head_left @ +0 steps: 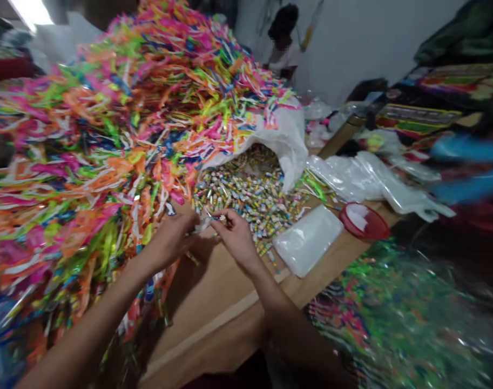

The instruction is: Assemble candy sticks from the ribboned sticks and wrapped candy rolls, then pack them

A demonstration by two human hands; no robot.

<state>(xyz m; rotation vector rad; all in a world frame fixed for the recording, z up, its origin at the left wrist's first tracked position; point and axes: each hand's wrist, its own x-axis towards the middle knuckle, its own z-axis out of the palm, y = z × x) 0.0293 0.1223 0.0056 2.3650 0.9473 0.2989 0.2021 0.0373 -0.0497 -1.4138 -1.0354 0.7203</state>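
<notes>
My left hand (178,229) is closed, with its fingers around one end of a small whitish see-through plastic piece (203,222). Thumb and fingertips of my right hand (237,236) pinch at the other end, against something small and coloured that is too blurred to name. Just beyond both hands spreads a heap of small wrapped pieces with yellow and blue labels (262,202), spilling from the mouth of a white sack (292,143). To the left, a tall pile of bright plastic strips (104,183) in pink, orange, green and white reaches close to my left hand.
Right of my hands, a stack of clear plastic bags (309,237) and a red dish (376,227) lie on the brown table (214,302). Behind them are crumpled clear bags (351,175). A big bag of colourful items (412,319) stands at lower right. Another person (282,46) is at the back.
</notes>
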